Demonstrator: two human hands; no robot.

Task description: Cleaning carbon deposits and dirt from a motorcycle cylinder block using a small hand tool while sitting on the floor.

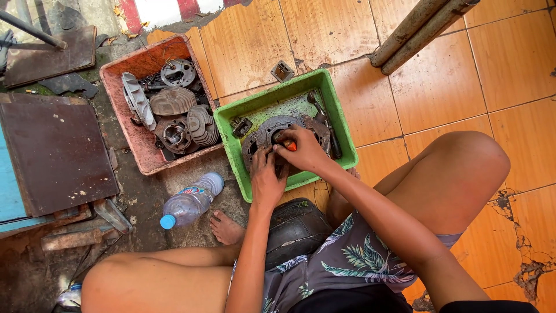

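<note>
A green plastic tray (343, 134) sits on the orange tiled floor in front of me. Inside it lies a round grey metal engine part (272, 128) with a central opening. My left hand (266, 178) rests on the near edge of that part, fingers curled against it. My right hand (306, 152) grips a small tool with an orange-red handle (291, 145), its tip pressed into the part's middle. Dark metal tools (325, 122) lie at the tray's right side.
A red-brown tray (116, 65) to the left holds several finned metal engine pieces. A clear plastic bottle with a blue cap (190, 201) lies near my bare foot (226, 228). Dark metal plates (55, 152) lie at left; two pipes (418, 30) cross the upper right.
</note>
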